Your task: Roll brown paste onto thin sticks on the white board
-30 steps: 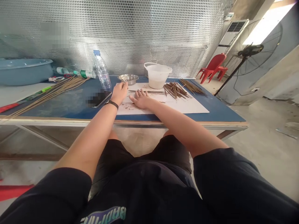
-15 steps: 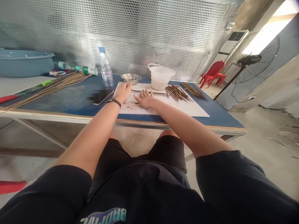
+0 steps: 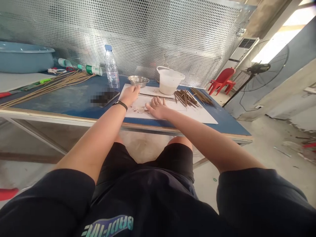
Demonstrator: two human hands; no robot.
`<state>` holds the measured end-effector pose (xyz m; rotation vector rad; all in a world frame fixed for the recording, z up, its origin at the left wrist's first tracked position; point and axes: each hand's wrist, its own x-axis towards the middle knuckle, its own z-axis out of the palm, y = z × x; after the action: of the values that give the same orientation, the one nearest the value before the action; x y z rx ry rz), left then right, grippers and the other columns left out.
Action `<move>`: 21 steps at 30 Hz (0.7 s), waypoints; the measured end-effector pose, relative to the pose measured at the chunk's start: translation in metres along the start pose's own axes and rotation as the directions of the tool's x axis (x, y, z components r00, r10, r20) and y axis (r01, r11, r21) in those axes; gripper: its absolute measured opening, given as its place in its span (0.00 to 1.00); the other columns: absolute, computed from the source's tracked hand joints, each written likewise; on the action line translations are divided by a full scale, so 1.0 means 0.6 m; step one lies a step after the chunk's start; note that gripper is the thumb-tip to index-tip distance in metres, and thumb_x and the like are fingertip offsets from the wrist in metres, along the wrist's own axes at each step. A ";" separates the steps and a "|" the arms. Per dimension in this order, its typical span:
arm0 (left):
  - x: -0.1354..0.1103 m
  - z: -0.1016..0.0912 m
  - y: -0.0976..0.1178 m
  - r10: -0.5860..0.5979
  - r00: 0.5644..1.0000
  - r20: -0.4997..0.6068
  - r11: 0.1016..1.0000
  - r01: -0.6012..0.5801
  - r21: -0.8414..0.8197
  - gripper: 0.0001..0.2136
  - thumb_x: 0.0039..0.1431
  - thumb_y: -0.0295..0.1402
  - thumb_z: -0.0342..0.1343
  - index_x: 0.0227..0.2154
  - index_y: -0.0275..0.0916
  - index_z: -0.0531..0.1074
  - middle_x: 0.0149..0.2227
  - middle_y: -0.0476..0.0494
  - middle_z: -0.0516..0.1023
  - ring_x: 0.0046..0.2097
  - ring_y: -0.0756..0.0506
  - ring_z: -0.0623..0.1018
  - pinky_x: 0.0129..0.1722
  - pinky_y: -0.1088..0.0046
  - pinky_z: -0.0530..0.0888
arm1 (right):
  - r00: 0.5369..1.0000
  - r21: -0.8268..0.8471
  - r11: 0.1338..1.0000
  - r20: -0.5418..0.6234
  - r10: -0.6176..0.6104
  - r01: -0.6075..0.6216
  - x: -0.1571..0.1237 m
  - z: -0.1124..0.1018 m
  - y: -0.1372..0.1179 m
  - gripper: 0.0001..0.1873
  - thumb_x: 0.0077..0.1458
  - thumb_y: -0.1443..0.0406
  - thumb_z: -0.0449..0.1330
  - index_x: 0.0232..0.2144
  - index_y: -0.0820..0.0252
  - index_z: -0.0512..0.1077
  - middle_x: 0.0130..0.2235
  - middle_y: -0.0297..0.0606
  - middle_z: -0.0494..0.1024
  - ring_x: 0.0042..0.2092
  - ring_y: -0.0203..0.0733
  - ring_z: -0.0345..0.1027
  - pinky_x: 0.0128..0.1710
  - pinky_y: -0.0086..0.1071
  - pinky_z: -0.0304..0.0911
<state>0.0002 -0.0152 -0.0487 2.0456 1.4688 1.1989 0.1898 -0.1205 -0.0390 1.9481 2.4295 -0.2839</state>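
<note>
My left hand (image 3: 130, 93) reaches forward over the white board (image 3: 197, 113), its fingers curled near a small metal bowl (image 3: 138, 80); what they hold, if anything, is hidden. My right hand (image 3: 157, 106) lies flat on the board with fingers spread, beside a thin stick (image 3: 155, 96) lying across the board. A pile of dark sticks (image 3: 189, 96) lies to the right, next to a white plastic tub (image 3: 169, 80). A black band is on my left wrist.
A water bottle (image 3: 111, 68) and a phone (image 3: 105, 98) stand on the blue table (image 3: 71, 102) left of the board. Long bamboo sticks (image 3: 49, 86), a blue basin (image 3: 23, 57), a perforated metal wall behind. A red chair (image 3: 222, 80) and a fan (image 3: 259, 69) at right.
My right hand slid slightly toward me on the board. My left hand stayed by the bowl. The view shifted a little to the right.
</note>
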 end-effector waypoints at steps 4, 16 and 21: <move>0.001 0.001 -0.001 0.005 1.000 0.000 1.000 -0.005 0.003 0.23 0.78 0.49 0.48 0.27 0.43 0.70 0.30 0.40 0.81 0.36 0.40 0.79 0.40 0.64 0.72 | 1.000 -0.009 1.000 0.021 0.012 -0.012 0.016 -0.005 0.002 0.52 0.75 0.42 0.27 0.83 0.77 0.36 0.84 0.56 0.31 0.85 0.57 0.18 0.80 0.58 0.17; -0.009 -0.007 -0.001 0.002 0.997 0.076 0.999 0.001 -0.039 0.24 0.79 0.51 0.45 0.29 0.42 0.70 0.33 0.39 0.80 0.35 0.41 0.78 0.37 0.65 0.70 | 0.999 -0.046 0.998 0.011 0.040 -0.039 0.061 -0.014 0.025 0.48 0.76 0.44 0.27 0.84 0.68 0.36 0.85 0.52 0.29 0.84 0.58 0.15 0.80 0.60 0.20; -0.009 -0.005 0.008 -0.031 0.997 0.069 0.999 0.033 -0.022 0.24 0.79 0.50 0.46 0.28 0.42 0.70 0.31 0.41 0.77 0.32 0.42 0.76 0.36 0.65 0.67 | 1.000 -0.047 0.999 -0.012 -0.010 0.009 0.011 0.003 0.038 0.51 0.73 0.41 0.26 0.84 0.67 0.38 0.85 0.51 0.32 0.84 0.61 0.17 0.80 0.65 0.21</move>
<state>0.0002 -0.0226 -0.0464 2.0198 1.4442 1.1163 0.2101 -0.1098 -0.0445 1.9258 2.4301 -0.2136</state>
